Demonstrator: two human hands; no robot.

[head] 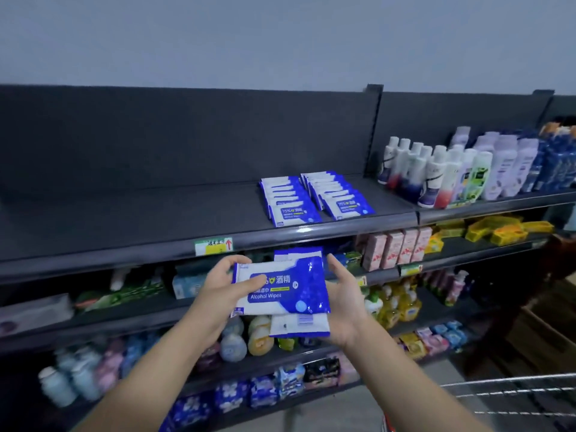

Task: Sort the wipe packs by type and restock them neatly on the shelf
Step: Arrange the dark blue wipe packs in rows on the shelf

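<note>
Indoors, a long dark grey shelf (pixel 140 222) runs across the view beneath a plain pale grey wall (pixel 280 35). Toward its right end lie two overlapping rows of blue-and-white wipe packs (pixel 293 202), side by side, with upright white and lilac bottles (pixel 452 173) further right. Lower shelves (pixel 452 251) hold blurred bottles, boxes and packets. Just below the top shelf's front edge, two hands hold a small stack (pixel 299 327) of the same packs. The front pack (pixel 280 286) is glossy blue with a white panel reading "Alcohol Wipes". The left hand (pixel 218 285) has its grip clenched on that pack's left end, thumb across the front. The right hand (pixel 344 294) grasps the stack's right edge.
</note>
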